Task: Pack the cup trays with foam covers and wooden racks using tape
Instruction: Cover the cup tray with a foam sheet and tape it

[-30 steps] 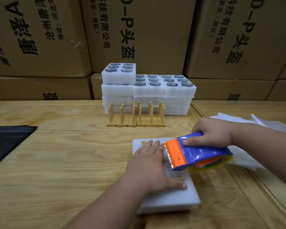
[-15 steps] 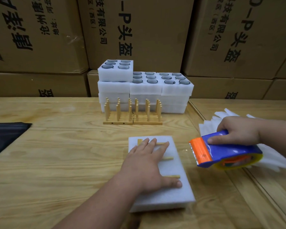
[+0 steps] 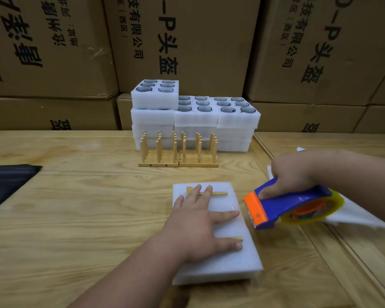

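Left hand [image 3: 200, 227] flat, fingers spread, pinning wooden rack [image 3: 211, 194] against foam cover [image 3: 229, 263], probably steadying for taping. Right hand [image 3: 291, 176] grips tape dispenser [image 3: 282, 207] just right of cover.

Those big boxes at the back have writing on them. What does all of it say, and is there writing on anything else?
"-P头盔" in big black print on the middle cardboard box.
"技有限公司" and "区(西区)" in smaller print, same box.
"-P头盔" and "技有限公司", "区(西区)" on the right cardboard box.
Left cardboard box: big characters cut off, small ones too blurred to read.
Tape dispenser, foam trays: no writing visible.
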Tool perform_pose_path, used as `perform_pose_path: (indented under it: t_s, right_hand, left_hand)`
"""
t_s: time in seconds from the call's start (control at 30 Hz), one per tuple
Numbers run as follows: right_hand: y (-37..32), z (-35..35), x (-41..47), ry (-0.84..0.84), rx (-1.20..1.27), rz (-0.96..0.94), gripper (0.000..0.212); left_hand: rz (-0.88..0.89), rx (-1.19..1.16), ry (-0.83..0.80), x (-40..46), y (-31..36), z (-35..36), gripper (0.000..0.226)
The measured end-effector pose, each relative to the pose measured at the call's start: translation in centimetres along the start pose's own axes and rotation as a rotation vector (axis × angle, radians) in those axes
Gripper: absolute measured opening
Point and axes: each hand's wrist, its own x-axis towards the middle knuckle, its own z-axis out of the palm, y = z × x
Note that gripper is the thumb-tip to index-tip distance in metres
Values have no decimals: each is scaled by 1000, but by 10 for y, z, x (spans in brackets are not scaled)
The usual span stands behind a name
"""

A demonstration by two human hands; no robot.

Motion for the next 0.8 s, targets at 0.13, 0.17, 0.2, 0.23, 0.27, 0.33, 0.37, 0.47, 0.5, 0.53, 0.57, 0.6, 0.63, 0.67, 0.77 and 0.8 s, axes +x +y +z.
perform_pose_path:
  t_s: [0.13, 0.17, 0.2, 0.23, 0.27, 0.33, 0.37, 0.47, 0.5, 0.53, 0.57, 0.6, 0.63, 0.67, 0.77, 0.8]
  right_hand:
    - [35, 1, -16, 11, 170, -6, 90]
    - [41, 4, -20, 19, 209, -10, 91]
    - [45, 8, -22, 29, 239, -17, 91]
    - [49, 12, -23, 40, 262, -28, 92]
    - [51, 15, -23, 49, 288, -41, 94]
    - [56, 19, -23, 62, 355, -64, 92]
    - [59, 19, -23, 69, 380, -73, 90]
    - [68, 19, -26, 79, 402, -80, 94]
    - [71, 20, -27, 76, 407, -72, 98]
    - [73, 21, -28, 70, 405, -61, 102]
    - [73, 23, -30, 65, 391, -46, 105]
    - [72, 23, -31, 60, 364, -28, 107]
    - [70, 24, -31, 57, 333, -11, 108]
    - [67, 23, -31, 52, 304, 6, 109]
    - [53, 18, -28, 24, 221, 48, 104]
    - [46, 16, -27, 14, 180, 59, 100]
  left_hand:
    - [7, -23, 0, 0, -1, -1, 69]
    - [10, -27, 0, 0, -1, -1, 69]
    - [12, -28, 1, 0, -1, -1, 69]
    - [14, -30, 2, 0, -1, -1, 69]
    - [16, -34, 3, -1, -1, -1, 70]
    - [19, -44, 7, -1, 0, -1, 70]
    - [19, -46, 9, -1, 0, -1, 71]
    - [20, -46, 11, -2, -1, -1, 72]
    - [21, -44, 11, -2, -1, -1, 72]
    - [22, -44, 14, -2, -1, -1, 72]
    - [23, -45, 17, -2, -2, 0, 71]
    - [25, -45, 18, -2, -2, 0, 71]
    - [26, -43, 17, -2, -2, 0, 71]
    - [28, -39, 18, -2, -2, 1, 72]
    - [29, -29, 24, -2, -3, 2, 74]
    - [27, -27, 25, -2, -3, 2, 75]
